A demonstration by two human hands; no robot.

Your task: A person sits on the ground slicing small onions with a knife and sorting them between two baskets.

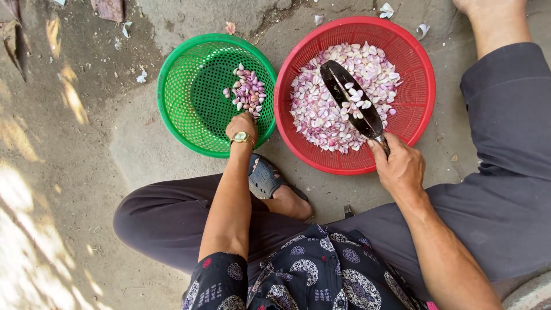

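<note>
Head view, looking straight down at bare concrete floor [86, 172]; two round mesh baskets side by side, rims nearly touching. Green basket [189, 115] on the left, holding a small heap of unpeeled purple shallots [248, 92] toward its right side; left hand [241, 126] reaching in over the near rim, gold wristwatch [241, 138] showing, fingers curled down at the edge of the heap, whether closed on a shallot impossible to tell. Red basket [413, 69] on the right, filled across its middle with pale peeled shallots [321, 109]; dark knife [351, 100] lying across that pile, blade pointing up-left; right hand [400, 166] at the near rim, grip closed around the knife handle. Sandalled foot [270, 181] just below the gap between baskets, close under the left wrist; bent knees in grey trousers [505, 172] on both sides. Scraps of peel [141, 76] scattered on the floor beyond the baskets.
</note>
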